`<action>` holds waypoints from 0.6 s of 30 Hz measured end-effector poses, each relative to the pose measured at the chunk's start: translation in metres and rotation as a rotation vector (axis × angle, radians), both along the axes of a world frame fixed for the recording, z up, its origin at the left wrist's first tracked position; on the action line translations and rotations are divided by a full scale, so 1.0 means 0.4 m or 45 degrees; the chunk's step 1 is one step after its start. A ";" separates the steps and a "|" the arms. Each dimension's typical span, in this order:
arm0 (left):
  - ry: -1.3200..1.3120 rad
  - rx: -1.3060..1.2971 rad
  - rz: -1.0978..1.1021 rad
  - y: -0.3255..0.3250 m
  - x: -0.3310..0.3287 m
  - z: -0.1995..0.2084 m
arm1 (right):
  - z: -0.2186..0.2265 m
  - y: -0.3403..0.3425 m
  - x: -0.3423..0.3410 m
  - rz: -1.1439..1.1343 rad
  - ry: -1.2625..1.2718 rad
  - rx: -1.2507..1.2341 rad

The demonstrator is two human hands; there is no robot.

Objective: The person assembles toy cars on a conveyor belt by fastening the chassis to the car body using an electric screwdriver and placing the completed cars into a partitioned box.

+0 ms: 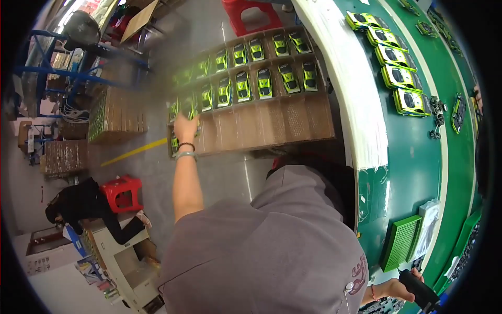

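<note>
My left hand, with a dark bead bracelet and a pale bangle at the wrist, reaches over a brown divided tray. Its fingers are closed on a yellow-green toy car in the tray's left part; haze over that side blurs the detail. Two rows of similar toy cars stand in the compartments. Beside the green workbench, at the lower right, my right hand grips a black electric screwdriver, its thin tip pointing up and left.
On the green workbench are more toy cars, a small dark chassis and a green perforated tray. Red stools stand on the floor. A person in black bends over at left, near stacked cartons.
</note>
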State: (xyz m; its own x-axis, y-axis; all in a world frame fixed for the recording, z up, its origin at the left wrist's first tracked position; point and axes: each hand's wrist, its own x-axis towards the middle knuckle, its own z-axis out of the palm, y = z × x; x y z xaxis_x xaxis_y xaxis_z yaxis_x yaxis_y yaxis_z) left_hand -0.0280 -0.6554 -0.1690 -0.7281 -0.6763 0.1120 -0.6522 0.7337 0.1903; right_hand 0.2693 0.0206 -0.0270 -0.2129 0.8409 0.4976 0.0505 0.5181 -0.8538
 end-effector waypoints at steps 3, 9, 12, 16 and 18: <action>-0.166 0.033 0.093 -0.076 0.087 -0.031 | -0.004 -0.018 -0.017 0.008 -0.003 0.009; -0.007 -0.208 -0.300 -0.096 0.086 -0.155 | -0.012 -0.039 0.020 -0.212 0.076 0.028; 0.083 -0.055 -0.388 -0.088 -0.005 -0.134 | -0.041 -0.004 0.056 -0.092 0.097 -0.002; 0.435 -0.081 -0.606 -0.034 -0.212 -0.039 | -0.070 -0.019 0.038 -0.001 0.293 -0.154; 0.608 0.043 -0.716 0.183 -0.312 0.073 | -0.068 -0.027 0.044 -0.053 0.415 -0.183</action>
State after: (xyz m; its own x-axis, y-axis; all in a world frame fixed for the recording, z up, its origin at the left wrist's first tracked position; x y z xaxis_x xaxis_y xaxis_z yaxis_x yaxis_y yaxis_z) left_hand -0.1530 -0.5820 -0.1398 -0.8431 -0.2241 0.4889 -0.0201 0.9216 0.3877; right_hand 0.2871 0.0100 -0.0543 -0.0267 0.9119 0.4095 -0.2182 0.3944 -0.8926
